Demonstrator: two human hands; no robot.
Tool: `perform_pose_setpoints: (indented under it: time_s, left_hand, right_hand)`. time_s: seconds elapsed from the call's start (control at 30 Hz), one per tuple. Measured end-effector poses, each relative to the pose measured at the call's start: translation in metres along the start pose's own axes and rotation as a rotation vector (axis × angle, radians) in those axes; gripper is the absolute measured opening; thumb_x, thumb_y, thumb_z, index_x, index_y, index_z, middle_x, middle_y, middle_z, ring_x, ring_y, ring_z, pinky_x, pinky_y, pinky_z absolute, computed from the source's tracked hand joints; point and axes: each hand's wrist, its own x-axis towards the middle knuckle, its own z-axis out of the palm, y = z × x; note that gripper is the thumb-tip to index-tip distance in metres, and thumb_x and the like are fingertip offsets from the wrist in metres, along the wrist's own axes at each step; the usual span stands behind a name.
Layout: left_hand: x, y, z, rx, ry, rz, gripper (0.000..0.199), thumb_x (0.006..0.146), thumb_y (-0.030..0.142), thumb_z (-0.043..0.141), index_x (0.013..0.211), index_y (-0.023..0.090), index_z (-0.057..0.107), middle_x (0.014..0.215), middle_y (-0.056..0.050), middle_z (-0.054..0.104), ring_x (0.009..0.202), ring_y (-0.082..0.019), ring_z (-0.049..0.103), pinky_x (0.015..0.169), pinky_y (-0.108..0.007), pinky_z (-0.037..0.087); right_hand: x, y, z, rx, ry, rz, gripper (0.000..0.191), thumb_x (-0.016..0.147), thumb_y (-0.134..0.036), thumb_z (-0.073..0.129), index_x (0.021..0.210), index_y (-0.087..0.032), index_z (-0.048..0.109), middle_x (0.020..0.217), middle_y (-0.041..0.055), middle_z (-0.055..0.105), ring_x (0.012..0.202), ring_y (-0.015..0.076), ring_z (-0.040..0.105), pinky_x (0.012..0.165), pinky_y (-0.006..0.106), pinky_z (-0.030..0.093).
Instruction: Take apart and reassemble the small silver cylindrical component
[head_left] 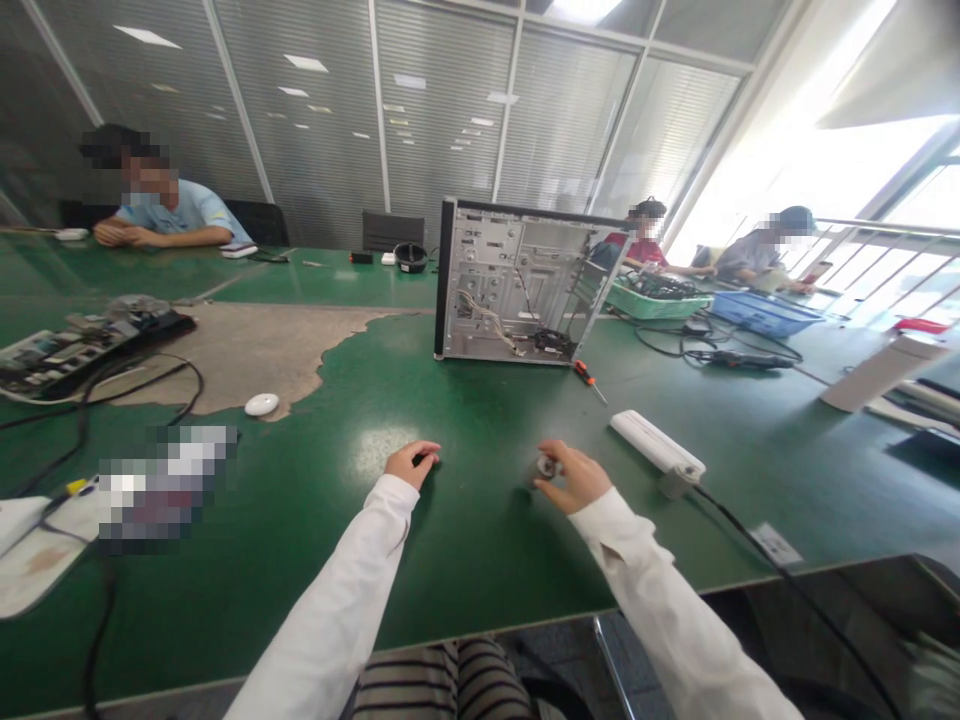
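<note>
My right hand (576, 478) is closed, thumb and fingers around a small round silver-grey thing (546, 466) just above the green table (480, 560); its kind is too small to tell. My left hand (411, 464) rests by the table with fingers curled in; whatever it may hold is hidden. Beyond both hands stands an open computer case (517, 285), its bare metal inside facing me, with loose cables (551, 341) at the bottom. An orange-and-black screwdriver (586, 376) lies at its lower right corner. A white power strip (656, 447) is to the right of my right hand.
At left are a white oval case (262, 404), black cables, and a circuit board assembly (90, 345) on a worn brown patch. Green (660, 300) and blue baskets (761, 312) stand at back right. A white box (885, 370) is far right. Several people sit across the table.
</note>
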Motion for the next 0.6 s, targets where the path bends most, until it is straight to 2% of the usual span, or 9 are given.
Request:
perform_pose_setpoints:
  time_s: [0.13, 0.3, 0.47, 0.53, 0.6]
  left_hand:
    - [0.002, -0.005, -0.006, -0.086, 0.014, -0.042, 0.021, 0.068, 0.018, 0.048, 0.085, 0.016, 0.06, 0.075, -0.003, 0.067, 0.073, -0.014, 0.062, 0.076, -0.029, 0.048]
    - [0.002, -0.008, -0.007, -0.095, 0.055, -0.036, 0.02, 0.068, 0.017, 0.048, 0.084, 0.016, 0.061, 0.077, -0.004, 0.067, 0.074, -0.014, 0.062, 0.075, -0.029, 0.049]
    - [0.002, -0.008, -0.004, -0.066, 0.07, -0.036, 0.02, 0.068, 0.015, 0.048, 0.084, 0.018, 0.06, 0.078, -0.002, 0.066, 0.074, -0.014, 0.061, 0.073, -0.028, 0.049]
    - [0.002, -0.008, -0.004, -0.028, 0.064, -0.02, 0.022, 0.067, 0.013, 0.048, 0.085, 0.019, 0.06, 0.077, -0.002, 0.066, 0.075, -0.014, 0.06, 0.074, -0.028, 0.048]
    - [0.001, -0.007, -0.005, 0.025, 0.05, 0.013, 0.025, 0.066, 0.011, 0.048, 0.086, 0.019, 0.059, 0.079, -0.002, 0.065, 0.078, -0.014, 0.059, 0.074, -0.029, 0.047]
  right_hand:
    - [0.042, -0.052, 0.025, 0.06, -0.093, -0.139, 0.043, 0.062, -0.024, 0.056, 0.103, -0.021, 0.043, 0.088, 0.0037, 0.057, 0.082, 0.0182, 0.052, 0.071, 0.029, 0.04]
    - [0.075, -0.085, 0.046, 0.037, -0.123, -0.19, 0.049, 0.06, -0.024, 0.058, 0.106, -0.02, 0.042, 0.085, 0.0039, 0.058, 0.082, 0.0194, 0.051, 0.071, 0.029, 0.039]
    - [0.082, -0.087, 0.064, 0.01, -0.063, -0.248, 0.05, 0.063, -0.024, 0.055, 0.11, -0.018, 0.041, 0.087, 0.007, 0.057, 0.082, 0.0222, 0.05, 0.073, 0.033, 0.039]
    - [0.078, -0.079, 0.072, 0.092, -0.009, -0.267, 0.053, 0.064, -0.025, 0.056, 0.113, -0.017, 0.039, 0.092, 0.0084, 0.056, 0.086, 0.0226, 0.049, 0.076, 0.035, 0.039]
    - [0.072, -0.066, 0.081, 0.27, 0.052, -0.254, 0.055, 0.064, -0.028, 0.056, 0.115, -0.018, 0.037, 0.095, 0.0081, 0.055, 0.088, 0.0217, 0.049, 0.077, 0.036, 0.04]
